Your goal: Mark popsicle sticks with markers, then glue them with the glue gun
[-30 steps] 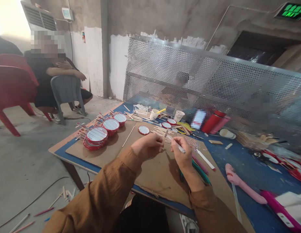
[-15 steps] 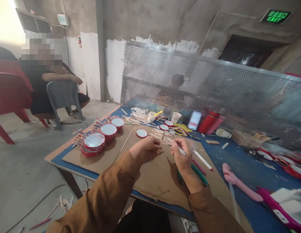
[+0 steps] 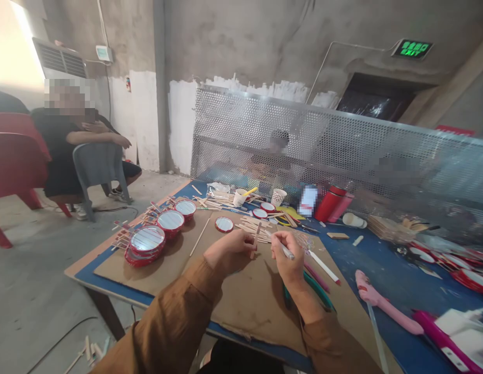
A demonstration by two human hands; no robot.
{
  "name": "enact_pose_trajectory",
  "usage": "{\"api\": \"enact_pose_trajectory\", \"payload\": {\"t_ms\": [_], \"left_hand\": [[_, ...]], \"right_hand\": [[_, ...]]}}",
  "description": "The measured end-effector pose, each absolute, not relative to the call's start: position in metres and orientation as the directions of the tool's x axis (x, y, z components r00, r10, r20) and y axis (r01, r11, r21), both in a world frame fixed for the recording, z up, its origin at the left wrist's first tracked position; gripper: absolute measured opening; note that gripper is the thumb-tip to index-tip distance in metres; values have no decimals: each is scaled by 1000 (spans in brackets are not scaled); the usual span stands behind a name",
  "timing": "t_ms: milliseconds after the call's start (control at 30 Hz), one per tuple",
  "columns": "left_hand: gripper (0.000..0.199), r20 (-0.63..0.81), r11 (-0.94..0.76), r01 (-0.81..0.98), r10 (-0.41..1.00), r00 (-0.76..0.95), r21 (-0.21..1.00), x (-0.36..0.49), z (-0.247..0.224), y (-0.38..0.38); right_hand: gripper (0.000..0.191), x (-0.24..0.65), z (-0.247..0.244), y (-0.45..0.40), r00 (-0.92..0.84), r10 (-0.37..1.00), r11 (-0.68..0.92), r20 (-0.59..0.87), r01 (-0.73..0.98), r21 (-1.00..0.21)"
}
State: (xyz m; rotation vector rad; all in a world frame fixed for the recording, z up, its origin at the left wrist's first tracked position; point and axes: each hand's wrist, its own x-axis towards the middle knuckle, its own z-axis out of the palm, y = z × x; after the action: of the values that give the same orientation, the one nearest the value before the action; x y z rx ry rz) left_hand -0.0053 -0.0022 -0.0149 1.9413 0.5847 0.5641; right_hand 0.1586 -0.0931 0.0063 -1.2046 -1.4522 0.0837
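Pinched upright in the fingers of my left hand is a flat wooden craft stick. My right hand grips a white marker pen, its tip pointing left toward the stick, with a small gap between them. Both hands are above a cardboard sheet. Beneath my right wrist lies a green-handled tool, partly hidden by the arm. Beside that hand rest a white pen with a red end and a dark pink stick-like thing. Loose craft sticks lie just beyond my hands.
Several red-rimmed round drum-like pieces with sticks attached stand at the left. Paper cups, a red bottle and a perforated metal screen are behind. A pink glue gun and a power strip lie right. Someone sits far left.
The view has shifted slightly, so the whole scene sits a little lower and further left. Both hands keep their hold on the craft stick and the marker pen.
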Motion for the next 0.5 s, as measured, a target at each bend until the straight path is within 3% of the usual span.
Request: {"api": "enact_pose_trajectory", "payload": {"t_ms": [300,500], "left_hand": [[15,79,-403,222,608,790,888,-7,-13,-1],[13,103,-390,172,591,800,904,-11,-17,1]], "right_hand": [[23,157,9,-95,216,709,462,671,576,-674],[24,155,9,-97,182,698,473,692,608,-637]]}}
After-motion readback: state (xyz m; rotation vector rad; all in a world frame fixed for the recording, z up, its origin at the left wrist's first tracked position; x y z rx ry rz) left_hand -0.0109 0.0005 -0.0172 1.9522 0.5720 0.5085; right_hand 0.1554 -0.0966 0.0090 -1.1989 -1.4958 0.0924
